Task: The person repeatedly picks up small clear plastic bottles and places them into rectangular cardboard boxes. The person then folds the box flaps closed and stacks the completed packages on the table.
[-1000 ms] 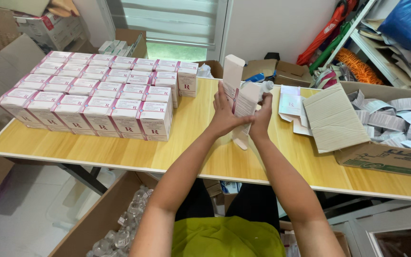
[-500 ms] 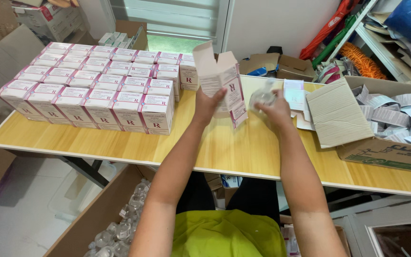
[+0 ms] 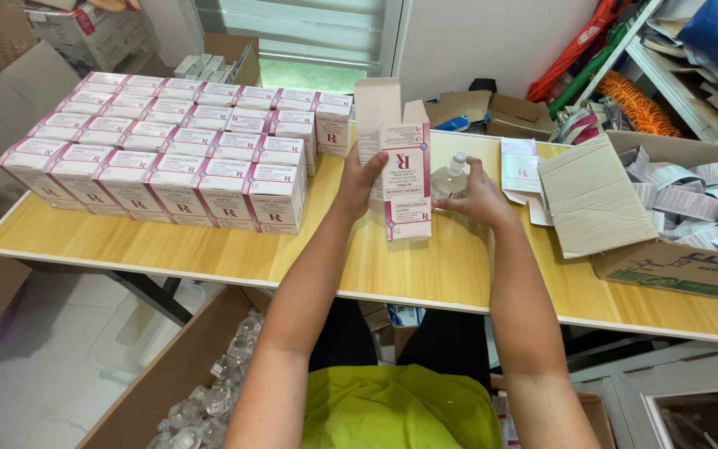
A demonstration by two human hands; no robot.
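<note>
Carton (image 3: pixel 405 179) left hand (image 3: pixel 365 179), bottle (image 3: pixel 450 177) right (image 3: pixel 482 199).

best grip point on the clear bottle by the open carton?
Probably the rounded body of the clear bottle, from its right side, where the right hand already cups it. The neck and cap point up and look narrow; the left hand holds the open carton close on its left.

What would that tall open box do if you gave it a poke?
The open carton would probably tip over easily: it stands tall and narrow on the wooden table, steadied only by the left hand. It looks like thin card with flaps open, so likely light and squashy. The clear bottle in the right hand isn't inside yet.
</note>
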